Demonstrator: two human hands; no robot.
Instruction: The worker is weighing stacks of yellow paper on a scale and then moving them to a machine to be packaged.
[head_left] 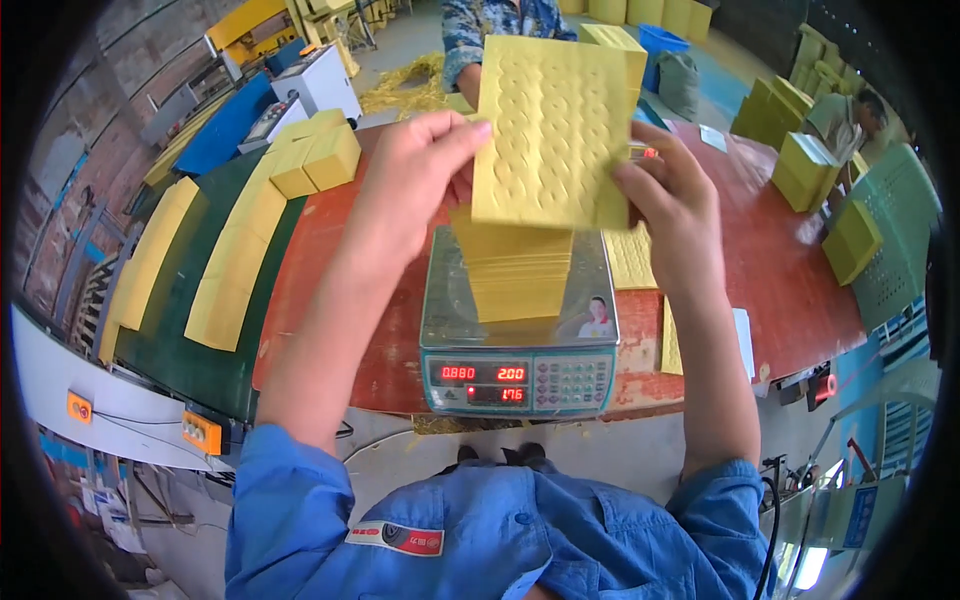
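Note:
Up in front of me, both hands hold a yellow embossed paper sheet (550, 130) with rows of wavy, twisted marks; whether it is one sheet or a thin bundle I cannot tell. My left hand (425, 165) pinches its left edge between thumb and fingers. At its right edge my right hand (675, 195) is closed with the thumb on the face. Below and partly hidden by the sheet, a tall stack of yellow paper (515, 280) stands on the metal pan of a digital scale (520, 385). Red digits glow on the scale's front.
Loose yellow sheets (630, 262) lie right of the scale on the red table (340, 260). Long rows of yellow paper (240, 255) rest on a green belt (205, 215) at left. A person in a camouflage sleeve (463, 40) stands opposite; another person (845, 120) is at far right.

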